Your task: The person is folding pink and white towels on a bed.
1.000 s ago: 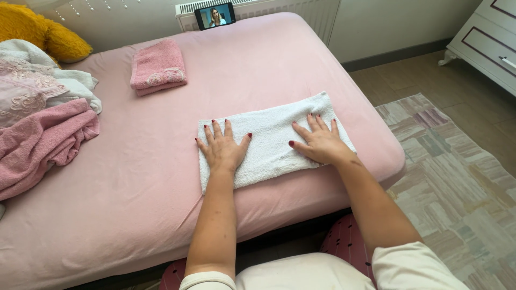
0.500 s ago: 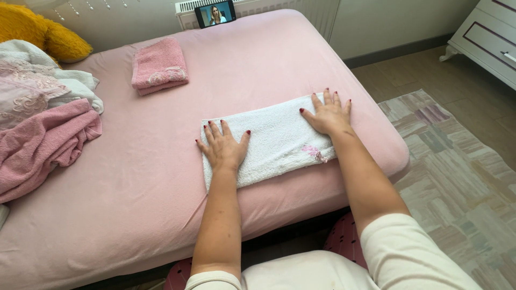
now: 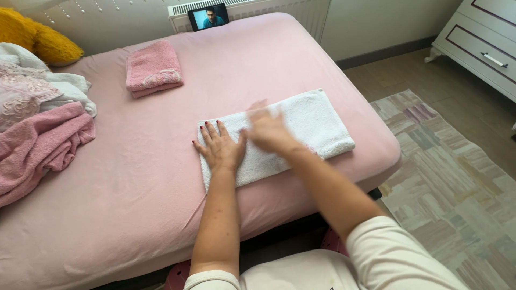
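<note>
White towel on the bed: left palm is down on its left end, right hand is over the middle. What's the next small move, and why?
Probably fold the right end over toward the left. The white towel lies as a long flat strip, the left hand pins its left end flat, and the blurred right hand is open above the middle, holding nothing. The folded pink towel nearby shows a compact shape.

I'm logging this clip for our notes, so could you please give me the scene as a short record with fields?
Setting: bed with pink sheet
Left hand: flat on the left end of the white towel
Right hand: blurred, over the towel's middle
Folded pink towel: far side of bed
Laundry pile: pink and white, at left
Phone: propped at the far edge
Rug: on floor, right
</note>
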